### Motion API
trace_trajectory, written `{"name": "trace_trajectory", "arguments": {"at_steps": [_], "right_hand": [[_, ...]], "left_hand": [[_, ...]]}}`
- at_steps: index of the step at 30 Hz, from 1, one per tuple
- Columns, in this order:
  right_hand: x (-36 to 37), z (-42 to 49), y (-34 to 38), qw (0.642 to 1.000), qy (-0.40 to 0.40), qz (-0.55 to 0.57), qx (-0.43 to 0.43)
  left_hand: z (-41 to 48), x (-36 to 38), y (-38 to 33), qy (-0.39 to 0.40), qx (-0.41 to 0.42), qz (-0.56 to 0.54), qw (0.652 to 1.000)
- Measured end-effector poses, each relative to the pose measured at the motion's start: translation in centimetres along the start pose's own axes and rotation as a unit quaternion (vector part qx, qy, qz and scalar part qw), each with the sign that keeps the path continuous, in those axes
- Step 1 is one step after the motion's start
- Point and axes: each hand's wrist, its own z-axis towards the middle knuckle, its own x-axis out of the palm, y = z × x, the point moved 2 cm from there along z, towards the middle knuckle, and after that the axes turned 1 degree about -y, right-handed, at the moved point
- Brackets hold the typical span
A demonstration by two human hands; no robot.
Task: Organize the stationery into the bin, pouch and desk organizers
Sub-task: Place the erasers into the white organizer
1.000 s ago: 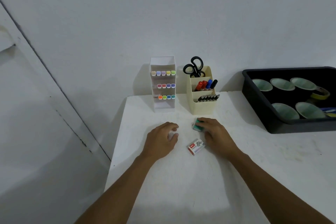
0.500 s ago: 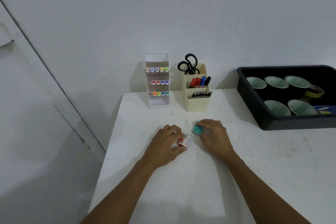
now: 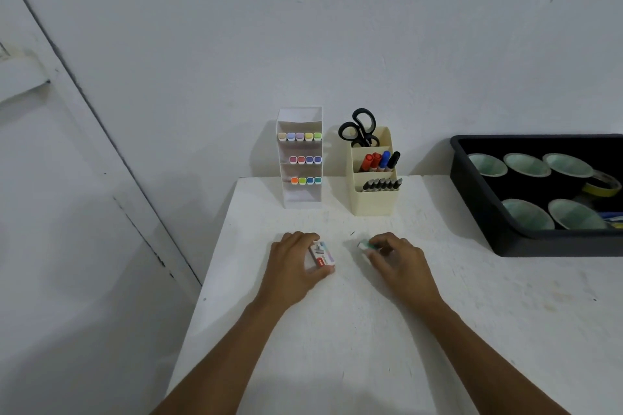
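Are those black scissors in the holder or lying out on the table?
In the holder: the scissors stand handles-up in the back compartment of the cream organizer.

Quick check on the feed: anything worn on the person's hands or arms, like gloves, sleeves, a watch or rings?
Nothing visible. The left hand and right hand are bare, without gloves, and both forearms are uncovered down to the frame edge: no sleeves, watch or wristband. No rings show, though the fingers are partly curled.

Desk (image 3: pixel 354 330) is looking matt white, slightly rough and scuffed beneath both grips. Small box (image 3: pixel 322 254) in left grip is showing printed glossy card. Beyond the grips: white plastic organizer (image 3: pixel 300 199), cream matt plastic organizer (image 3: pixel 372 202); black smooth plastic bin (image 3: pixel 488 212) right of the right grip.
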Motion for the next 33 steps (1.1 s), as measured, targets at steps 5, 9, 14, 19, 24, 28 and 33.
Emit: {"name": "trace_trajectory", "arguments": {"at_steps": [5, 9, 14, 19, 24, 28, 33], "right_hand": [[1.1, 1.7, 1.7, 0.999, 0.030, 0.020, 0.012], [2.4, 3.1, 2.0, 0.999, 0.045, -0.002, 0.024], [0.9, 2.2, 1.8, 0.991, 0.136, -0.009, 0.016], [2.2, 2.6, 1.9, 0.976, 0.196, -0.098, -0.022], [3.0, 2.5, 1.9, 0.987, 0.106, -0.098, -0.070], [3.2, 2.6, 2.4, 0.985, 0.094, -0.124, -0.072], [3.9, 3.4, 3.4, 0.987, 0.083, -0.129, -0.048]], "left_hand": [[1.7, -1.9, 2.0, -0.006, 0.009, 0.022, 1.000], [1.8, -2.5, 2.6, 0.020, -0.014, -0.013, 1.000], [1.6, -2.3, 3.0, 0.032, -0.052, -0.040, 0.997], [1.9, -1.9, 3.2, 0.062, -0.038, -0.031, 0.997], [1.8, -1.8, 3.4, 0.041, -0.054, -0.048, 0.997], [1.7, -1.9, 3.3, 0.033, -0.062, -0.060, 0.996], [1.9, -1.9, 3.4, 0.037, -0.057, -0.032, 0.997]]}}
